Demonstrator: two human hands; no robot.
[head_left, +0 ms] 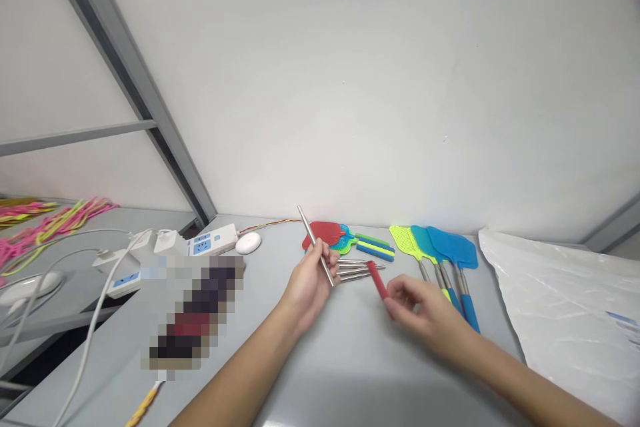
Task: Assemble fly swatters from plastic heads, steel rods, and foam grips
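My left hand (311, 280) is closed around a thin metal rod (307, 225), which slants up and to the left. In my right hand (417, 307) is a red handle sleeve (379, 282), pinched between thumb and fingers and tilted, its far end near several loose metal rods (355, 273) on the table. Behind my left hand lie a red fly swatter head (324, 232) and a blue one (345, 240), partly hidden. Green, yellow and blue handle sleeves (375, 248) sit beside them. Past my right hand rest several fly swatters with metal shafts, among them a blue one (453, 250).
At left on the grey table (240, 360) are a power strip (213, 240), a round white device (249, 243), white cables and a pixelated object (197, 313). A white plastic bag (570, 307) covers the right side. A wall (350, 80) rises behind.
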